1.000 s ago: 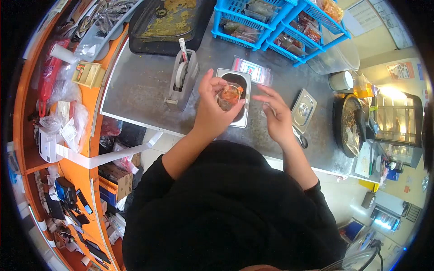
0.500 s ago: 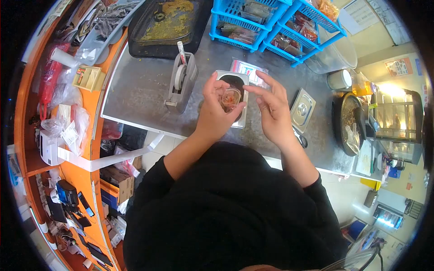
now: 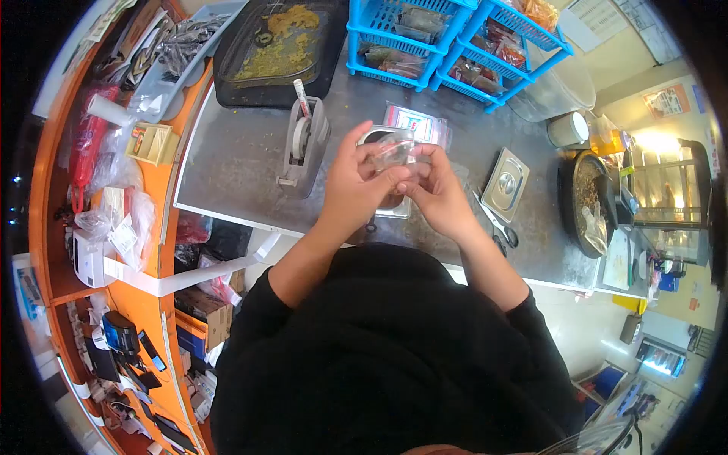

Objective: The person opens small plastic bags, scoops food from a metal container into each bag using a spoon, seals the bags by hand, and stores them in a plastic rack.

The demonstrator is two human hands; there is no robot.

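Between my two hands is a small clear plastic cup (image 3: 393, 152), held above a rectangular metal pan (image 3: 394, 211) on the worktop. My left hand (image 3: 355, 183) grips the cup from the left, its thumb across the front. From the right, my right hand (image 3: 437, 193) closes on it, thumb meeting the left thumb. The fingers hide part of the cup, and its contents do not show clearly now. A clear packet with a printed label (image 3: 417, 123) lies just behind the pan. To the right rest a metal lid (image 3: 505, 184) and scissors (image 3: 497, 220).
A grey tape dispenser (image 3: 305, 148) with a marker stands left on the metal worktop (image 3: 227, 167). Behind it is a dark tray (image 3: 227, 83) with yellowish residue. Blue basket racks (image 3: 447, 57) with packets stand at the back. A round dark pan (image 3: 580, 201) sits right.
My right hand has come in from the right and now grips the clear cup together with my left. The cup has been tilted, and its reddish contents no longer show. The view has shifted slightly.
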